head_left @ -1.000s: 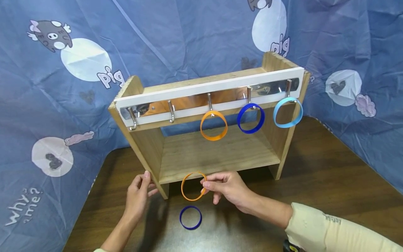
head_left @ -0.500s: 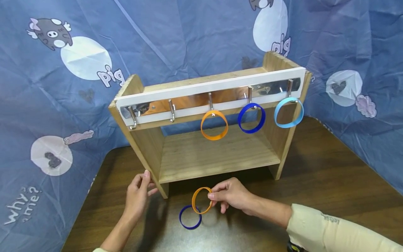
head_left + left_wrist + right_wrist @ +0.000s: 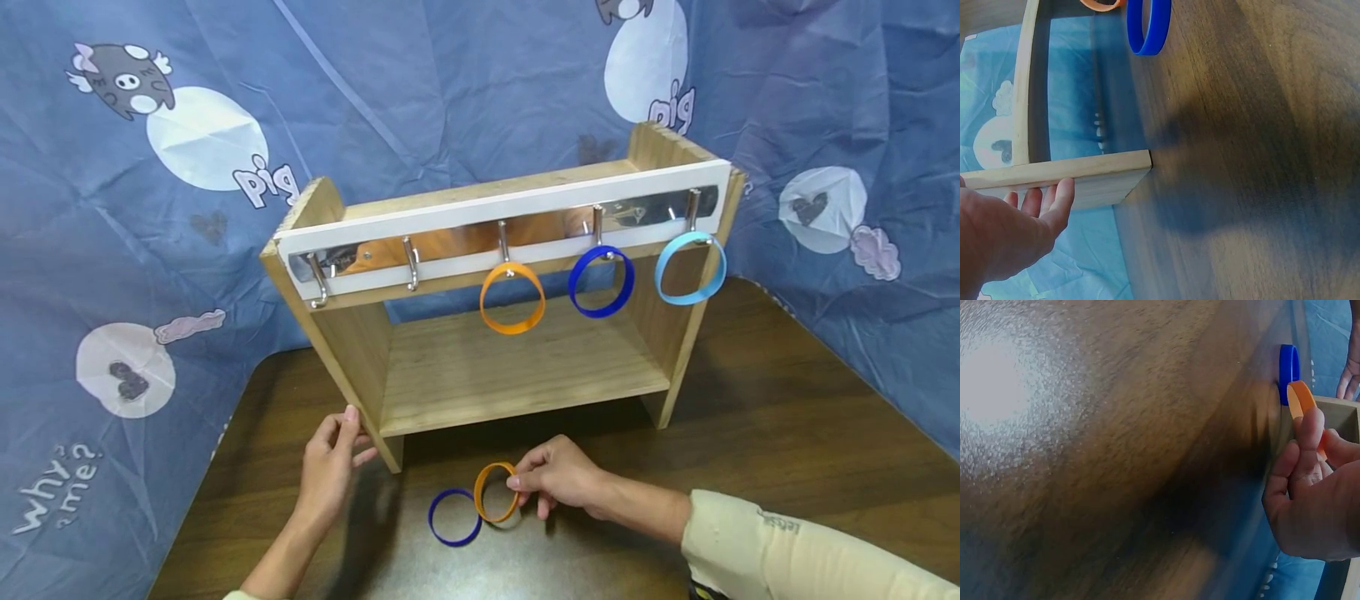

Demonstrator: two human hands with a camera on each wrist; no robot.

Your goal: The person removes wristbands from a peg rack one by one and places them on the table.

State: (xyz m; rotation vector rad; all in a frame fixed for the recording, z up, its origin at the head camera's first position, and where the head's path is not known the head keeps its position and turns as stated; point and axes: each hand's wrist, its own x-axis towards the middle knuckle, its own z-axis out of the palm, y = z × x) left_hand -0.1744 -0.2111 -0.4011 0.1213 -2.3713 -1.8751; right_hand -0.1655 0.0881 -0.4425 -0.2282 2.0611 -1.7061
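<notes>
My right hand (image 3: 562,477) pinches an orange wristband (image 3: 480,500) by its right side, low over the table. A dark blue wristband (image 3: 432,527) lies on the table just left of it, and the two overlap slightly in the head view. In the right wrist view the orange wristband (image 3: 1297,394) sits between thumb and fingers, near the blue wristband (image 3: 1285,369). My left hand (image 3: 328,462) rests against the lower left side panel of a wooden shelf (image 3: 517,358). The left wrist view has its fingers (image 3: 1064,190) extended along that panel (image 3: 1104,164).
A white rail with metal hooks (image 3: 411,262) spans the shelf's top front. From hooks on it hang an orange wristband (image 3: 487,315), a blue wristband (image 3: 576,302) and a light blue wristband (image 3: 663,287). The two left hooks are bare. A patterned blue cloth (image 3: 450,92) stands behind the table.
My right hand has lowered the orange wristband toward the table and moved it right, from above the blue wristband to beside it. The left hand stays at the shelf's side panel.
</notes>
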